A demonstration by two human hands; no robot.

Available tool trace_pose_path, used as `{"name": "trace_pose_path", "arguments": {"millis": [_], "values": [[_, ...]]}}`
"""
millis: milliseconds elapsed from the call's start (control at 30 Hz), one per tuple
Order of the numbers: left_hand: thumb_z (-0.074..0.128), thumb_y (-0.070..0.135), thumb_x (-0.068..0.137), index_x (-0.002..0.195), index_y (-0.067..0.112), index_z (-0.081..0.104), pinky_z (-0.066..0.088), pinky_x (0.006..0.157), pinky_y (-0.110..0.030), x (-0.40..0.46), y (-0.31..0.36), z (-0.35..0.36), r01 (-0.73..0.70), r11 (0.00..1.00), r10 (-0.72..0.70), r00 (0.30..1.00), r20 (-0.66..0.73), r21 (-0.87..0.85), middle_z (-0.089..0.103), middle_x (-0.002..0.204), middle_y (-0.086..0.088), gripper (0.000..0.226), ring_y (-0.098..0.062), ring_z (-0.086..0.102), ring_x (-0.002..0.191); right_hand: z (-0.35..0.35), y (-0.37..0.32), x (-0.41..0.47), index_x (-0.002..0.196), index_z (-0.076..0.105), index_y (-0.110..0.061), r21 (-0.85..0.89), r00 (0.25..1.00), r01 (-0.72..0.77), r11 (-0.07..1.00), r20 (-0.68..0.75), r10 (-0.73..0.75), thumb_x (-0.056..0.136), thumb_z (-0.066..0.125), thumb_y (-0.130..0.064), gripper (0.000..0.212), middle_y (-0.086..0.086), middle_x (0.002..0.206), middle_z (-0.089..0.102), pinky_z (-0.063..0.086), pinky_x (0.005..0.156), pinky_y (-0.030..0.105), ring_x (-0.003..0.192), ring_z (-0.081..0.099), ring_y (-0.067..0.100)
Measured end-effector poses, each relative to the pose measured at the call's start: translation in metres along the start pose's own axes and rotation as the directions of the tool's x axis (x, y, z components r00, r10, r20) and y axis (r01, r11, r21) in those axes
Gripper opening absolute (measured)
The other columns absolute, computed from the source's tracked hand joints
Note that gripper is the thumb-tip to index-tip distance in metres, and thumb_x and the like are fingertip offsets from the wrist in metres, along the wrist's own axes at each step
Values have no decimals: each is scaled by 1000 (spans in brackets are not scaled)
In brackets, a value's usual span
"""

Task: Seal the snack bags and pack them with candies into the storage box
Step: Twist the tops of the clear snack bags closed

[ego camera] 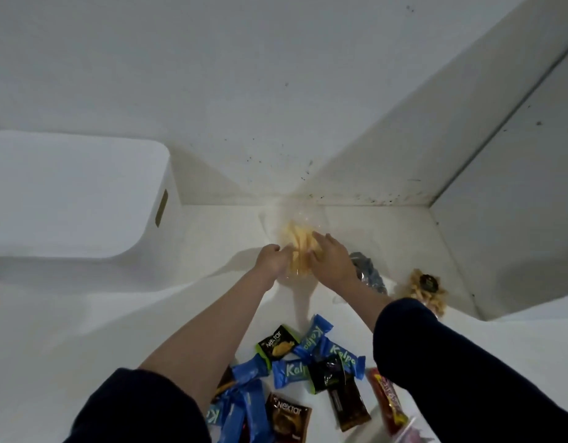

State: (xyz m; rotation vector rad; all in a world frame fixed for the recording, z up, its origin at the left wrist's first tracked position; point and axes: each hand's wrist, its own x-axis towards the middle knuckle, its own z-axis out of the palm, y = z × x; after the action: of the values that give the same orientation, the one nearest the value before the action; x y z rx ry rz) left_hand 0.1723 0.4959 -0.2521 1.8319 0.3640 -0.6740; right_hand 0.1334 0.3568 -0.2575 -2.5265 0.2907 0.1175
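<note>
left hand [271, 259] grips snack bag [298, 241] | right hand [332, 259] flat on it

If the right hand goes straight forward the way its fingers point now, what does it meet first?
The right hand already touches the clear bag of yellow snacks. Going on, up-left in the picture, it would push further over that bag, then probably reach the white wall; depth is unclear.

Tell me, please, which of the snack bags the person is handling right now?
The clear bag of pale yellow chips, between both hands; the dark bag and the bag of curly snacks lie untouched to its right.
</note>
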Motion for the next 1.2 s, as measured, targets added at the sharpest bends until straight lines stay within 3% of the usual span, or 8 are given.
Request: {"name": "trace_pose_path", "arguments": {"millis": [300, 467, 633, 767, 933, 1067, 1133, 1200], "values": [[73, 16, 80, 138, 9, 39, 46, 100, -47, -21, -6, -17, -17, 942, 17, 1000, -5, -335, 56, 128, -18, 67, -35, 57, 115, 3, -18, -29, 140, 41, -13, 124, 991, 123, 985, -71, -115, 93, 51, -30, 51, 15, 146, 40, 34, 109, 45, 141, 29, 28], [76, 6, 75, 122, 9, 57, 54, 84, -43, -68, 4, -27, -268, 907, 240, 963, -125, -326, 61, 112, -12, 51, -28, 62, 101, -24, -38, -59, 131, 45, -14, 357, 979, 186, 915, -143, -144, 92, 53, -33, 44, 7, 129, 53, 41, 90, 29, 116, 51, 21], [75, 16, 77, 108, 21, 61, 57, 68, -33, -129, 26, -17, -507, 847, 453, 845, -283, -159, 63, 115, -3, 34, -22, 67, 90, -66, -64, -84, 117, 54, -21, 598, 970, 167, 784, -244, -21, 84, 60, -51, 45, -4, 114, 56, 46, 77, 19, 101, 59, 10], [71, 19, 79, 112, 14, 63, 47, 64, -9, -172, 37, 2, -655, 741, 655, 657, -372, 148, 60, 110, -3, 35, -18, 63, 88, -105, -82, -103, 120, 53, -28, 751, 981, 159, 641, -191, -19, 78, 64, -56, 52, -6, 107, 61, 48, 64, 10, 93, 61, 0], [69, 36, 77, 124, 23, 61, 47, 86, -41, -214, 40, 21, -588, 552, 829, 462, -314, 591, 57, 116, -1, 50, -22, 53, 104, -145, -90, -123, 107, 61, -22, 877, 995, 26, 479, -68, 71, 82, 60, -56, 43, 2, 101, 67, 51, 71, 29, 94, 65, 19], [56, 44, 82, 126, 17, 57, 48, 86, -39, -231, 35, 27, -716, 353, 934, 304, -186, 602, 61, 116, 3, 52, -17, 56, 103, -168, -75, -133, 104, 65, -24, 888, 988, 16, 460, -83, 126, 93, 40, -38, 31, 6, 110, 67, 48, 97, 46, 105, 61, 26], [57, 44, 84, 125, 13, 55, 48, 88, -32, -236, 38, 26, -754, 368, 929, 281, -240, 544, 59, 115, 2, 51, -15, 55, 104, -177, -65, -141, 106, 65, -24, 877, 990, 54, 478, -108, 88, 96, 36, -38, 34, 9, 115, 66, 45, 100, 50, 109, 60, 29], [59, 43, 85, 125, 14, 51, 45, 91, -28, -238, 46, 21, -769, 479, 869, 349, -349, 423, 55, 118, 1, 49, -14, 52, 108, -185, -57, -146, 103, 66, -25, 868, 993, 84, 489, -116, 35, 96, 36, -38, 35, 10, 117, 65, 46, 99, 49, 109, 59, 29]]}}
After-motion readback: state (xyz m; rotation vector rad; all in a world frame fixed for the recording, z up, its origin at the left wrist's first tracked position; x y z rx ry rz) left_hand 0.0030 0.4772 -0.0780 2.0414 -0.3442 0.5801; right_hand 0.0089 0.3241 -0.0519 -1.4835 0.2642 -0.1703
